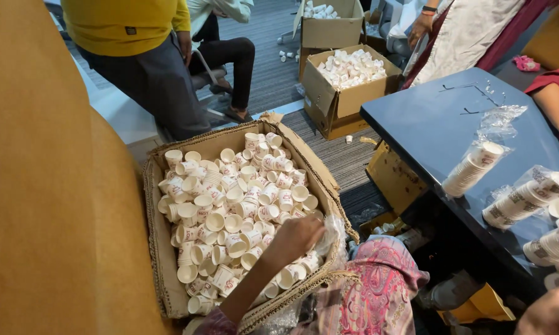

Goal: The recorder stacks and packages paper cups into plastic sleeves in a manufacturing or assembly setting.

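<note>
The open cardboard box (pixel 158 248) on the floor at your left is heaped with small loose paper cups (pixel 229 205), lying every way up. Your left hand (pixel 298 239) is down among them at the box's near right corner, back turned up and fingers curled under. I cannot tell whether it has closed on a cup, because the fingertips are buried. A clear plastic bag (pixel 334 232) is bunched against the box rim, touching that hand on its right.

These cups look thin, so I judge a light pinch at the rim or wall works best. Lift 1 cup clear of its neighbours, not a fistful, and keep the bag out from under your fingers.

Farther right, the dark counter (pixel 428 124) carries 2 bagged stacks of cups (pixel 475 167) lying on their sides, well apart from the box. Only the edge of your right hand (pixel 549 313) shows, at the lower right corner below the counter's near stacks. How far open it is, or what it holds, cannot be told.
</note>
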